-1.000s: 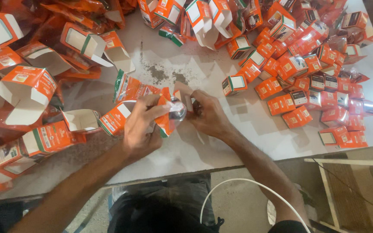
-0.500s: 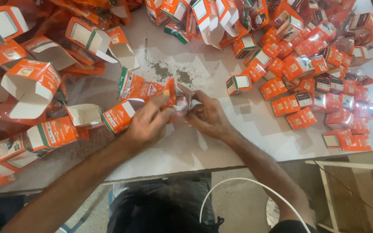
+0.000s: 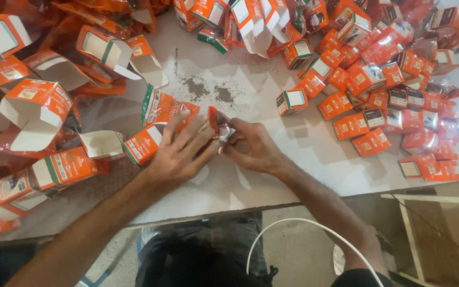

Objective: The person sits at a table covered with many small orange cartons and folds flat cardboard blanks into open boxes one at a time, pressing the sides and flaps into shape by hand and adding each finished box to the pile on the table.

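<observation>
Between your two hands, near the middle of the white table (image 3: 251, 186), sits a small silvery foil packet (image 3: 225, 133), with an orange carton flap (image 3: 213, 119) standing just to its left. Your right hand (image 3: 253, 148) pinches the packet's right side with curled fingertips; your left hand (image 3: 179, 151) lies flatter, fingers spread, its tips pressing against the flap and the packet. Both grips are narrow and closed on the packet. Beside your left hand lies an opened orange-and-white carton (image 3: 143, 143), and above it a flattened orange pouch (image 3: 161, 106). A patch of dark powder (image 3: 208, 90) stains the table above your hands. To your right lies a spread of small closed orange boxes (image 3: 378, 101); to your left, a heap of larger open cartons (image 3: 33, 111). A white cable (image 3: 304, 228) curves below the table edge.
</observation>
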